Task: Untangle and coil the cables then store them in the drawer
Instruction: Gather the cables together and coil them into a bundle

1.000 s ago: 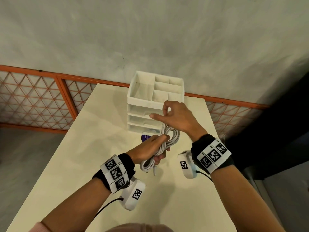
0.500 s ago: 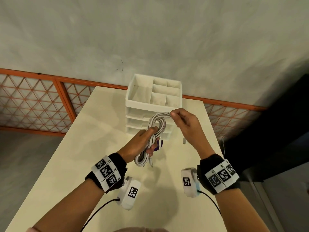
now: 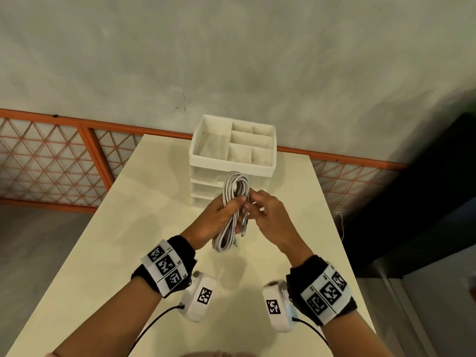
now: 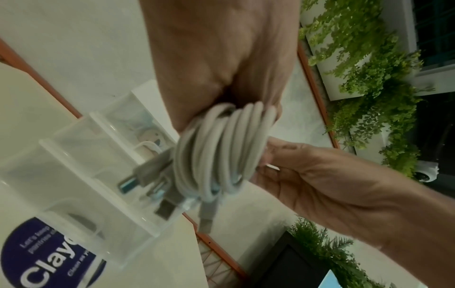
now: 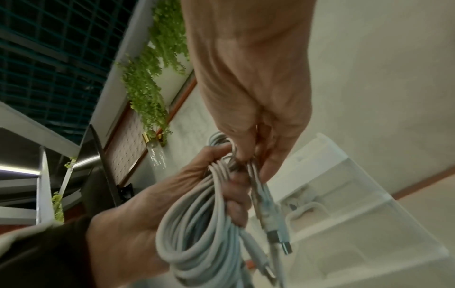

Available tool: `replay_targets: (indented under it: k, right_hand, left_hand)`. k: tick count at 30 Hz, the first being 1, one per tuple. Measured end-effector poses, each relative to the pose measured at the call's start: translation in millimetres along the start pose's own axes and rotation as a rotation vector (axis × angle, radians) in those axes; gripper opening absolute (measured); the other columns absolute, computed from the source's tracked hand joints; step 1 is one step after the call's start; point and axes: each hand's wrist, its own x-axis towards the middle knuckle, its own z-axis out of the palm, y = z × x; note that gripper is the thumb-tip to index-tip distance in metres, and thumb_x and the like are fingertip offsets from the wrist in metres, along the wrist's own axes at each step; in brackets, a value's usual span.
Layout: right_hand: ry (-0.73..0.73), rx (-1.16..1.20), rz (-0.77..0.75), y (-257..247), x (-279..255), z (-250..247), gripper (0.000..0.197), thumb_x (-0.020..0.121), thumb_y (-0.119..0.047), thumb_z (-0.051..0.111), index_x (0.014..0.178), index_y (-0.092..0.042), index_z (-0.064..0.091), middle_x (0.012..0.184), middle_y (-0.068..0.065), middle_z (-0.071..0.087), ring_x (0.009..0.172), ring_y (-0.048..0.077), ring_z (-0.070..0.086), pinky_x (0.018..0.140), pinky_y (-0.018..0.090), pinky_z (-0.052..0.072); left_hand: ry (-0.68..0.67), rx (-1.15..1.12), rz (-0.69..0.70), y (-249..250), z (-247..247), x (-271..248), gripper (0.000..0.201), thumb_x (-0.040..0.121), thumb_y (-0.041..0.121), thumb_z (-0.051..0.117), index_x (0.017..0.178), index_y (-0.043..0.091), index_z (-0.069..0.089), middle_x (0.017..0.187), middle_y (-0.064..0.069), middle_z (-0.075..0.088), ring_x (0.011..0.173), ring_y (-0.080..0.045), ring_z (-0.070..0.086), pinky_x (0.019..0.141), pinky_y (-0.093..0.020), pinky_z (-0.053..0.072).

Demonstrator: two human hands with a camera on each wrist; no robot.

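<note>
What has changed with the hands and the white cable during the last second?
The right hand moved from the top loop of the coiled cable down to its middle, next to the left hand, and now pinches strands there. The coil now stands more upright. The left hand still grips it; the drawer unit stayed in place.

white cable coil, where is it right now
In the head view the white cable coil sits mid-frame, held above the table by the left hand, with the right hand pinching it, just in front of the white drawer unit.
</note>
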Motion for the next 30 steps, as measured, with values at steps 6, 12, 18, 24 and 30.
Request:
replay_targets:
  k: [6,12,18,24,30]
  right_hand:
    - [0.102,-0.063,-0.011,-12,3,7,0.021,0.093,-0.008,0.052,0.109,-0.011,0.065,0.09,0.017,0.049,0.088,0.034,0.062,0.085,0.045,0.054]
    - [0.042,-0.078,0.022,-23,4,5,0.029,0.094,-0.002,0.041,0.114,-0.011,0.061,0.087,0.006,0.041,0.079,0.011,0.05,0.072,-0.001,0.038]
    - [-0.106,-0.091,0.088,-25,11,-2,0.026,0.099,-0.012,0.038,0.107,-0.006,0.062,0.095,0.012,0.047,0.092,0.027,0.057,0.088,0.033,0.047]
    - [-0.215,0.342,0.313,-11,4,-4,0.082,0.085,-0.054,0.057,0.15,-0.02,0.019,0.138,-0.003,0.053,0.12,0.01,0.055,0.098,0.024,0.043]
    - [-0.4,0.539,0.268,-13,1,0,0.058,0.073,-0.022,0.075,0.127,-0.016,0.054,0.118,0.004,0.068,0.114,0.016,0.063,0.098,0.032,0.049]
  left_hand:
    - [0.028,0.004,0.072,-2,-3,3,0.033,0.101,0.026,0.039,0.108,-0.003,0.054,0.096,-0.031,0.059,0.087,-0.025,0.06,0.082,-0.041,0.054]
    - [-0.067,-0.058,-0.01,-6,-8,2,0.035,0.102,0.031,0.033,0.121,0.011,0.054,0.109,-0.02,0.066,0.1,-0.021,0.065,0.086,-0.025,0.054]
    - [-0.046,-0.061,0.013,-6,-9,2,0.035,0.102,0.033,0.034,0.127,0.016,0.051,0.119,-0.015,0.064,0.108,-0.021,0.064,0.083,-0.018,0.053]
    - [-0.002,-0.396,0.003,-8,2,2,0.042,0.101,0.033,0.035,0.12,0.004,0.059,0.114,-0.014,0.069,0.109,-0.025,0.065,0.09,-0.03,0.054]
    - [-0.022,-0.532,-0.025,0,1,6,0.031,0.093,0.033,0.047,0.106,0.009,0.062,0.084,-0.006,0.072,0.083,-0.016,0.07,0.074,-0.027,0.057]
